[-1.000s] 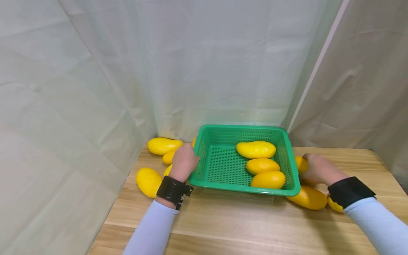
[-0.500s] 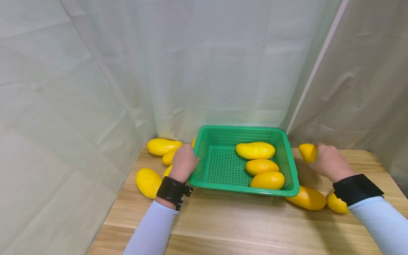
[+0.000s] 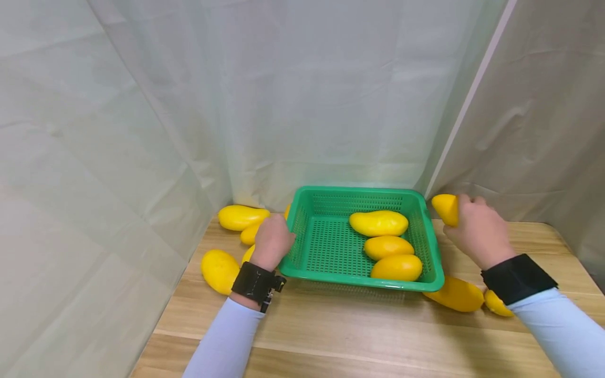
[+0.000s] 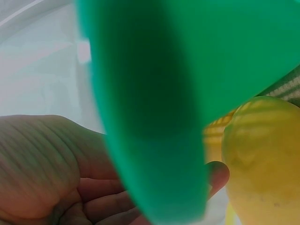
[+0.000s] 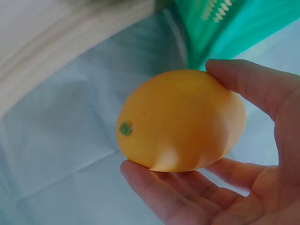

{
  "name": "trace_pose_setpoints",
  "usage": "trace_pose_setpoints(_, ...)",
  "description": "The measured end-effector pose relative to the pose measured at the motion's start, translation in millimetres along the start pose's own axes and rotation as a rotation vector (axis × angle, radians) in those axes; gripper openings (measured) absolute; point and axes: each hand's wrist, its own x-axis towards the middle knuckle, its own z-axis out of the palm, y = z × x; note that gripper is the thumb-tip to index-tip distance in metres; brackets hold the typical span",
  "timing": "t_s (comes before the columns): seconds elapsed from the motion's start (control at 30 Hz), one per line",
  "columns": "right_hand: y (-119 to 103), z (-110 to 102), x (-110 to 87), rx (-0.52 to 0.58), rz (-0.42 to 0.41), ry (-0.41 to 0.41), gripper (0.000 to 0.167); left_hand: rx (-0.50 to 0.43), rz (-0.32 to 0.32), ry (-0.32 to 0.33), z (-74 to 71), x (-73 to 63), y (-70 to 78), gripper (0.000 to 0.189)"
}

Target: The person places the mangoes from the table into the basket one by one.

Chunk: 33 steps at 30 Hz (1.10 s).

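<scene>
fingers (image 5: 159, 190) and thumb of my right hand (image 3: 482, 233) curve about a yellow mango (image 5: 180, 122), off the table and near the back right corner of the green basket (image 3: 331, 277). the basket's right wall stands between it and three mangoes (image 3: 379, 223) inside, all toward the right. two loose mangoes (image 3: 456, 294) sit by the front right corner on the wooden table (image 3: 340, 336); several others (image 3: 219, 270) lie left of the basket, some partly hidden behind my left hand (image 3: 271, 241). a pale curtain (image 3: 331, 105) hangs behind. my right grip is only as wide as the fruit: thumb on one side, fingertips on the other, its green stem spot uncovered. my left hand grips the basket's left rim, its fingers partly hidden by the green plastic.
</scene>
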Motion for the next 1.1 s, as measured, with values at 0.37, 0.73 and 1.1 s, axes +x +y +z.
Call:
trace_pose_setpoints(0.37, -46, 2, 6.4, 0.013, -0.119, 0.037, 0.057, 0.005, 0.004, 0.015, 0.5, -0.8, 1.0, 0.025)
trace_pose_setpoints(0.73, -90, 19, 15.0, 0.077, -0.185, -0.13, 0.073, 0.008, 0.009, 0.01, 0.2, -2.1, 2.3, 0.024)
trace_pose_setpoints(1.1, -126, 38, 14.8, 0.119, -0.259, -0.272, 0.071, -0.002, 0.01, 0.002, -1.5, -4.0, 2.3, 0.023)
